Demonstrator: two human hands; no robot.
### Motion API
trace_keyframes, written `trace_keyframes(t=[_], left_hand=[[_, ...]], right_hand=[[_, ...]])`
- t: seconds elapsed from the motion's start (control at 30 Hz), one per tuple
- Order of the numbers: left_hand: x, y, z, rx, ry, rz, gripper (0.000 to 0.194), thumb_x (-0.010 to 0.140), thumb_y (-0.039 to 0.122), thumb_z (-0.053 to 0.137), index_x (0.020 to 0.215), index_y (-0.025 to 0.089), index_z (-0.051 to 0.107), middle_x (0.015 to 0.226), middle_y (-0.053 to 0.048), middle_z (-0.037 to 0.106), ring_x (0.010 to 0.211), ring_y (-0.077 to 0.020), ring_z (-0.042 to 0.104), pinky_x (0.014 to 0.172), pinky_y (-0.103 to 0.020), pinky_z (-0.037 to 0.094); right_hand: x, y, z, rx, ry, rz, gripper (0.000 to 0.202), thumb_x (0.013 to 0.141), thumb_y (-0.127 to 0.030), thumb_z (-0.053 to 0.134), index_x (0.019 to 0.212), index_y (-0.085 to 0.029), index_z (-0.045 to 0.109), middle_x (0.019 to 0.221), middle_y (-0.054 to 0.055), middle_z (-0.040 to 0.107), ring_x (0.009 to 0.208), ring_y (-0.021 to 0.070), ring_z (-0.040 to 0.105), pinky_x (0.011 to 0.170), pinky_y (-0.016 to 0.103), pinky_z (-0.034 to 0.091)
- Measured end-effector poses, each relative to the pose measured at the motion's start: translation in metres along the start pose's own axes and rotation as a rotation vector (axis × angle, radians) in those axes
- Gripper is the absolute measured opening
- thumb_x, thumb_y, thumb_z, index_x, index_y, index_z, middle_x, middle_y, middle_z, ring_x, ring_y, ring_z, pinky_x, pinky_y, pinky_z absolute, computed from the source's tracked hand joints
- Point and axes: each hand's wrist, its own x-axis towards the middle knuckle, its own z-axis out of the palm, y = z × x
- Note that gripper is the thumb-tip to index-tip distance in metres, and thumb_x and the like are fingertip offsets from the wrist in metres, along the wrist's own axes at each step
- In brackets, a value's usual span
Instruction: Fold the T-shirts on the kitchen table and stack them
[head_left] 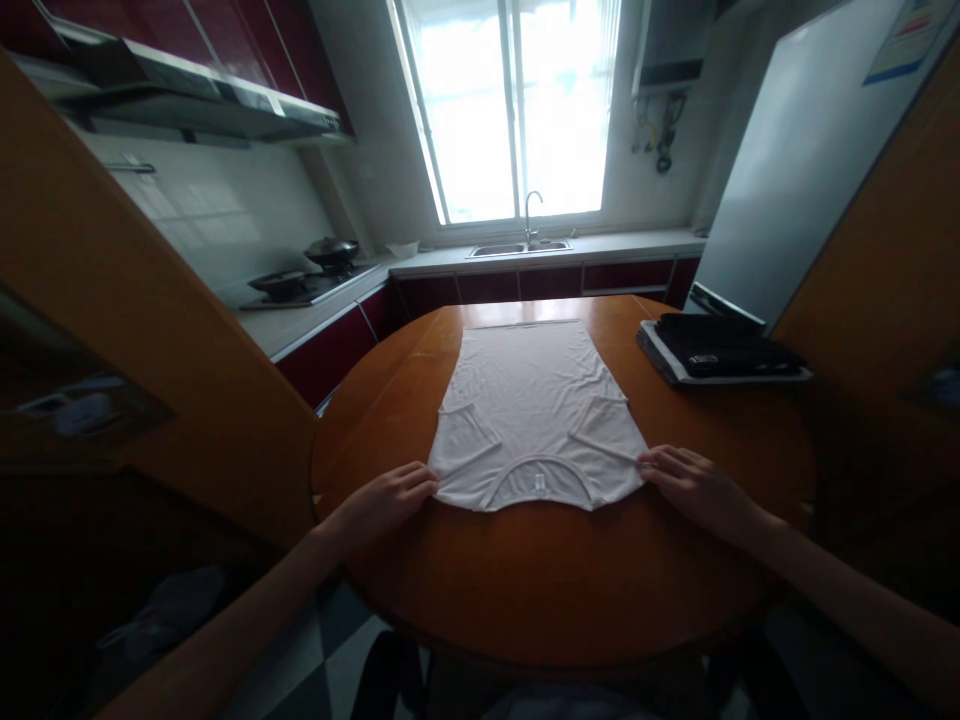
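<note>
A white T-shirt (532,400) lies spread flat on the round wooden table (540,590), its neckline towards me and its hem at the far side. Both sleeves lie along the sides of the body. With fingers closed, my left hand (401,490) pinches the shirt's left edge near the sleeve. My right hand (679,475) pinches the matching edge on the right side. Small wrinkles run across the middle of the fabric, and a pale label shows inside the collar.
A stack of folded dark and white clothes (720,350) sits at the table's right. Beyond are a counter with a sink (519,248), a stove with pans (330,252) at left, and a fridge (802,150) at right. Wooden door frames flank the table.
</note>
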Motion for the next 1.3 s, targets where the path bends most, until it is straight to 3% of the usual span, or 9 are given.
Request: trace_keyframes(t=[0.23,0.53,0.87,0.97,1.1,1.3], left_hand=[[-0.005,-0.008,0.009,-0.058,0.080,-0.003,0.040,0.095,0.001,0.049,0.125,0.023,0.064,0.124,-0.009,0.066,0.118,-0.0209,0.062,0.102,-0.037,0.056],[-0.011,-0.008,0.018,-0.097,0.205,0.064,0.031,0.104,0.015,0.045,0.126,0.023,0.065,0.120,-0.007,0.073,0.112,-0.0178,0.068,0.096,-0.031,0.058],[-0.028,0.024,-0.014,-0.312,0.081,0.037,0.034,0.103,0.015,0.045,0.127,0.027,0.067,0.114,-0.006,0.074,0.103,-0.0179,0.071,0.091,-0.026,0.058],[-0.034,0.034,-0.018,-0.441,0.082,-0.065,0.034,0.103,0.018,0.046,0.126,0.027,0.069,0.108,-0.007,0.075,0.095,-0.0174,0.072,0.083,-0.023,0.058],[-0.027,0.031,-0.017,-0.536,0.243,-0.329,0.025,0.099,0.034,0.057,0.109,0.022,0.077,0.097,-0.007,0.077,0.085,-0.0177,0.073,0.075,-0.022,0.058],[0.013,-0.014,-0.024,-0.710,0.314,-0.576,0.032,0.084,0.050,0.072,0.092,0.019,0.079,0.093,-0.008,0.079,0.085,-0.0232,0.072,0.076,-0.030,0.059]], right_hand=[[0.003,0.001,0.003,-0.053,0.049,0.044,0.022,0.097,-0.013,0.053,0.103,-0.022,0.072,0.114,0.009,0.072,0.106,0.0245,0.066,0.088,0.039,0.054],[-0.002,0.002,0.009,-0.001,0.085,-0.023,0.023,0.098,-0.012,0.054,0.106,-0.021,0.073,0.108,0.006,0.078,0.098,0.0214,0.073,0.087,0.036,0.056],[-0.018,-0.015,-0.023,0.165,-0.022,-0.044,0.023,0.098,-0.014,0.054,0.106,-0.023,0.073,0.110,0.006,0.078,0.099,0.0205,0.073,0.086,0.034,0.057],[-0.019,-0.022,-0.036,0.304,-0.071,-0.009,0.022,0.098,-0.017,0.055,0.104,-0.025,0.074,0.105,0.006,0.078,0.098,0.0200,0.073,0.087,0.033,0.056],[-0.006,-0.017,-0.042,0.546,-0.096,0.198,0.017,0.096,-0.027,0.057,0.093,-0.023,0.073,0.095,0.009,0.076,0.090,0.0220,0.071,0.081,0.032,0.057],[0.038,0.031,-0.023,0.733,0.010,0.572,0.040,0.086,-0.059,0.066,0.086,-0.019,0.071,0.082,0.007,0.072,0.072,0.0199,0.064,0.066,0.029,0.052]])
